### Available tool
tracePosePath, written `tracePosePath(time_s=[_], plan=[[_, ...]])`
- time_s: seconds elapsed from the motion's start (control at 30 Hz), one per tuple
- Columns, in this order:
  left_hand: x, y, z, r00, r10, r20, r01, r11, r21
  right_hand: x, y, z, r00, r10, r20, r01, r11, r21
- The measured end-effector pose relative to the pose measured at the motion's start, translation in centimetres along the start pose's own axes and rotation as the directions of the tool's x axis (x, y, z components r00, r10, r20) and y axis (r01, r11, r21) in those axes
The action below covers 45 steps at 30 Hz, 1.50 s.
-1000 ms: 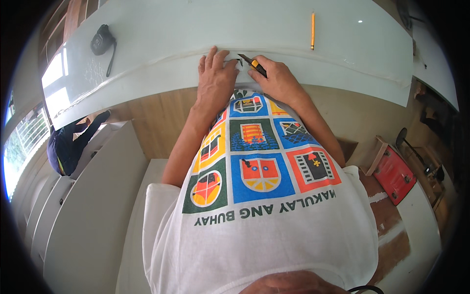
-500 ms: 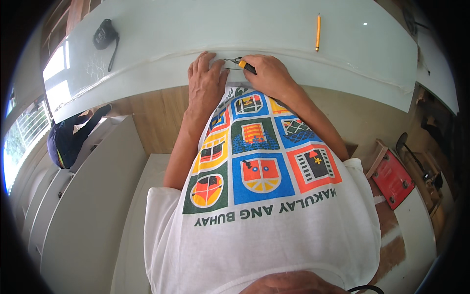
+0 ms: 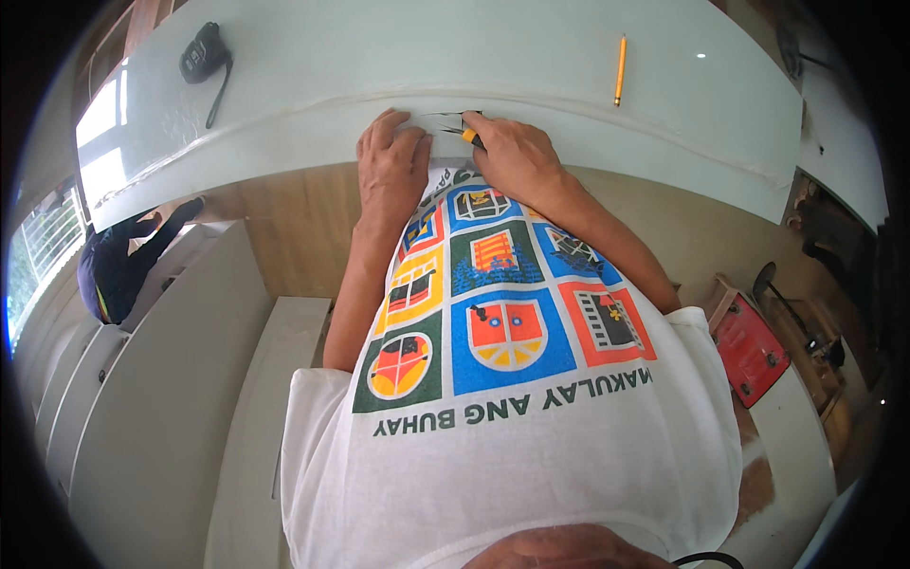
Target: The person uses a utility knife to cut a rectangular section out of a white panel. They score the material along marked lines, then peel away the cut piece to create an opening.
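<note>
On a pale, glossy panel (image 3: 427, 57), my right hand (image 3: 519, 159) grips a yellow-and-black utility knife (image 3: 472, 138) near the front edge. The knife's blade side points left, toward my left hand; the fine blade itself is hard to make out. My right index finger reaches over the right end of a small dark-edged cutout or set of lines (image 3: 449, 115) in the panel; I cannot tell which it is. To the left of these marks, my left hand (image 3: 393, 159) rests on the panel with bent, slightly spread fingers and holds nothing.
A black tape measure (image 3: 203, 55) with a strap lies at the far left, a yellow pencil (image 3: 621, 70) at the far right. Crumpled clear film (image 3: 313, 106) runs across the panel. Below are white boards (image 3: 171, 379), a red-topped item (image 3: 751, 349) and another person (image 3: 118, 270).
My right index finger has stretched out toward the dark marks, and the knife has shifted slightly nearer me. The left hand has moved a little away from the marks. The view has shifted slightly.
</note>
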State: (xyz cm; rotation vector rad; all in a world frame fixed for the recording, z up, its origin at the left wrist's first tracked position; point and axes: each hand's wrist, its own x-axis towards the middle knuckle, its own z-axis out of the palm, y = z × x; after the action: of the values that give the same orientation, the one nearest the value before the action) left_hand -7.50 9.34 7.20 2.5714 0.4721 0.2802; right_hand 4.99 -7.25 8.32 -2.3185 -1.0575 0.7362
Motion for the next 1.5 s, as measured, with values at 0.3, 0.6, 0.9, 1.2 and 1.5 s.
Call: tracePosePath(time_s=[0.3, 0.6, 0.9, 1.2, 1.5], plan=[[-1.0, -0.2, -0.6, 1.0, -0.001, -0.018, 0.0, 0.999, -0.035, 0.7, 0.9, 0.1, 0.998, 0.036, -0.045, -0.038, 0.998, -0.04], [2.5, 1.0, 0.9, 0.97, 0.214, 0.112, -0.206, 0.976, -0.078, -3.2, 2.4, 0.1, 0.938, 0.315, -0.142, -0.262, 0.917, 0.299], [3.9, 2.2, 2.3, 0.943, 0.293, 0.157, -0.263, 0.947, -0.185, -4.4, 4.9, -3.6, 0.803, 0.567, -0.183, -0.446, 0.776, 0.446], [6.7, 4.9, 2.9, 0.88, 0.397, 0.259, -0.32, 0.901, -0.294, -6.0, 4.9, -2.9, 0.689, 0.692, -0.214, -0.553, 0.693, 0.462], [7.0, 5.0, 3.6, 0.84, 0.446, 0.31, -0.37, 0.888, -0.274, -8.0, 6.9, -5.8, 0.673, 0.736, -0.074, -0.618, 0.614, 0.491]])
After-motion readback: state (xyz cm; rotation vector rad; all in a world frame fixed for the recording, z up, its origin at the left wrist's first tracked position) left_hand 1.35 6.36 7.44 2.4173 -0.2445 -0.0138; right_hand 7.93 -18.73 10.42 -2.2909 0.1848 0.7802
